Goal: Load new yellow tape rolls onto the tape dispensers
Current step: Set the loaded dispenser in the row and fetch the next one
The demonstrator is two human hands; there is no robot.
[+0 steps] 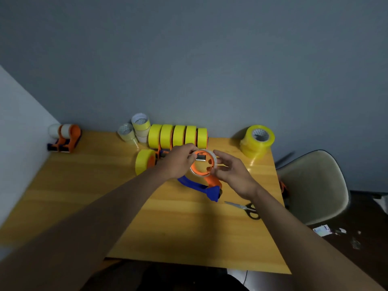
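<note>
Above the desk, a left hand pinches the top of an orange-and-blue tape dispenser while the right hand cups its pale, nearly spent roll, grip closed around it.

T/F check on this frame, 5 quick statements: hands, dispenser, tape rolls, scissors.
1. Both hands are on the orange dispenser with the blue handle. True: the left hand pinches at its top and the right hand holds its right side.
2. The scissors lie left of the dispenser. False: the scissors lie to its right, near the table edge.
3. A row of yellow rolls stands on edge behind the hands. True.
4. The stack of yellow rolls at the far right corner stands on the chair. False: it is on the table.
5. Two dispensers sit at the far left corner. True.
</note>
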